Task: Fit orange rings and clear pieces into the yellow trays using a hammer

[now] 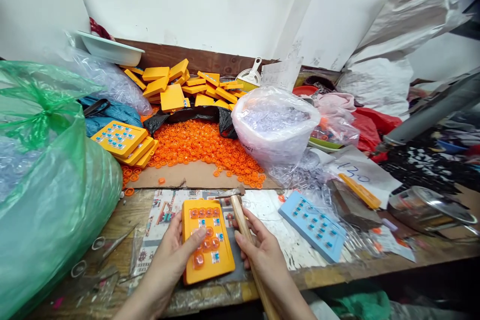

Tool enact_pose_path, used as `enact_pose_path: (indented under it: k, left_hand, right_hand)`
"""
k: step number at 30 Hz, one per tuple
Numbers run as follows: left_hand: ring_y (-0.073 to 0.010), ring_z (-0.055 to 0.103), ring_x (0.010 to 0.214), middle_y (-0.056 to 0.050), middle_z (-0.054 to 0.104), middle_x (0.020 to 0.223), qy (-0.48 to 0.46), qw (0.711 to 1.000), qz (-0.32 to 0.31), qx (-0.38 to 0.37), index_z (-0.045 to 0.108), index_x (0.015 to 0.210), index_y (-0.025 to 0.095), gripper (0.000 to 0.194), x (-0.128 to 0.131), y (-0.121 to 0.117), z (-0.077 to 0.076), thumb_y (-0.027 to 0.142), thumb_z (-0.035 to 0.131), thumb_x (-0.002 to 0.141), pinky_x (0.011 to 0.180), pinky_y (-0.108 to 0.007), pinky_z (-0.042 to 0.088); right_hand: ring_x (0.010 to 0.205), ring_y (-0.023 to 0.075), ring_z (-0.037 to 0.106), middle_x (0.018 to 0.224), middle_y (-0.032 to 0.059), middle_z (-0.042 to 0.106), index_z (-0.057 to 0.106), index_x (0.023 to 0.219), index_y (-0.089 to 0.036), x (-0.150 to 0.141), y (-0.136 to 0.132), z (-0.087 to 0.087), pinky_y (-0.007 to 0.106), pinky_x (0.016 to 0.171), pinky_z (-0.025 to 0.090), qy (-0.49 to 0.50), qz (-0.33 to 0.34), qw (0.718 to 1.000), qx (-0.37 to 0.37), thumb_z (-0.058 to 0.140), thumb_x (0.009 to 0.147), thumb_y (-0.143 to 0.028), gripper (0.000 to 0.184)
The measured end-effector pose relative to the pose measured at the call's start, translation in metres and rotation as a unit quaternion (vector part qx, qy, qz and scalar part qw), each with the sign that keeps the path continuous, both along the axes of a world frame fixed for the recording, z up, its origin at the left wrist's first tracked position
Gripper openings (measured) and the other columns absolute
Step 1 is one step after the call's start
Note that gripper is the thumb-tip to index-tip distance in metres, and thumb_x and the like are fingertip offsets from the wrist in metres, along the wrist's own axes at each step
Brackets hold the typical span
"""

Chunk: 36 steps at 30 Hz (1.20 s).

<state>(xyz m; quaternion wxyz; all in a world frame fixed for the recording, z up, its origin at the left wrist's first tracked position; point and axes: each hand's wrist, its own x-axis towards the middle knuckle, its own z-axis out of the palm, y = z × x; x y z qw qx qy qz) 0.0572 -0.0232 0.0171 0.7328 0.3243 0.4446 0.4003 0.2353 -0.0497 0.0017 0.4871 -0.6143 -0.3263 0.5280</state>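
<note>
My left hand holds the side of a yellow plastic case, its thumb resting over the front among the round buttons. Several translucent orange buttons sit on that face, and small blue-and-white pieces show at the other spots. In my right hand is a hammer by its wooden handle, fingers wrapped round it; the metal head points up and left, above the case's upper right corner. A light blue panel with rows of small blue pieces lies to the right of the hammer.
Loose orange rings spread over cardboard, with yellow cases piled behind and more stacked cases at left. A green bag fills the left side. A white bag of clear parts stands right of centre; a metal pot is far right.
</note>
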Motion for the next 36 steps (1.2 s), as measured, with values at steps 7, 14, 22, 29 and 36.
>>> enact_pose_path:
  k: [7, 14, 22, 29, 36]
  left_hand:
    - [-0.0280, 0.054, 0.112, -0.013, 0.059, 0.117, 0.493, 0.781, 0.100, 0.371, 0.062, 0.107, 0.017, 0.032, -0.046, 0.065, -0.018, 0.032, 0.050, 0.080, 0.102, -0.046, 0.038]
    - [-0.0267, 0.063, 0.085, -0.009, 0.068, 0.077, 0.508, 0.774, 0.059, 0.375, 0.068, 0.071, 0.019, 0.015, -0.054, 0.123, -0.009, 0.017, 0.053, 0.073, 0.089, -0.043, 0.047]
    - [-0.0172, 0.062, 0.083, -0.004, 0.066, 0.092, 0.372, 0.795, -0.127, 0.462, 0.044, 0.134, 0.021, 0.054, 0.007, 0.048, 0.001, 0.018, 0.051, 0.081, 0.081, -0.032, 0.051]
    - [-0.0180, 0.060, 0.081, -0.003, 0.062, 0.089, 0.380, 0.778, -0.128, 0.483, 0.035, 0.139, 0.025, 0.062, 0.015, 0.040, -0.015, 0.012, 0.049, 0.080, 0.077, -0.033, 0.051]
    - [-0.0179, 0.060, 0.088, -0.004, 0.061, 0.090, 0.363, 0.804, -0.062, 0.467, 0.041, 0.135, 0.023, 0.060, 0.015, 0.035, -0.019, 0.011, 0.054, 0.078, 0.085, -0.036, 0.050]
  right_hand:
    - [0.043, 0.0028, 0.044, 0.109, 0.0085, 0.065, 0.040, 0.135, -0.018, 0.004, 0.000, -0.012, 0.017, 0.036, 0.038, 0.034, -0.023, 0.999, 0.010, 0.072, 0.068, -0.042, 0.079]
    - [0.043, 0.0041, 0.047, 0.107, 0.0085, 0.065, 0.043, 0.135, -0.019, 0.007, -0.003, -0.019, 0.019, 0.037, 0.040, 0.040, -0.030, 0.998, 0.029, 0.073, 0.069, -0.042, 0.075]
    - [0.092, 0.0209, 0.067, 0.125, 0.0077, 0.062, 0.051, 0.132, -0.023, 0.012, -0.024, -0.009, 0.032, 0.076, 0.057, -0.248, -0.015, 0.957, 0.150, 0.056, 0.085, -0.030, 0.047]
    - [0.112, 0.0162, 0.060, 0.126, 0.0049, 0.060, 0.039, 0.140, -0.029, 0.017, -0.043, 0.001, 0.024, 0.092, 0.049, -0.469, 0.097, 0.823, 0.307, 0.042, 0.088, -0.008, 0.056]
    - [0.101, 0.0151, 0.066, 0.124, 0.0050, 0.061, 0.036, 0.141, -0.031, 0.012, -0.044, 0.005, 0.021, 0.083, 0.053, -0.496, 0.104, 0.812, 0.288, 0.038, 0.090, -0.008, 0.057]
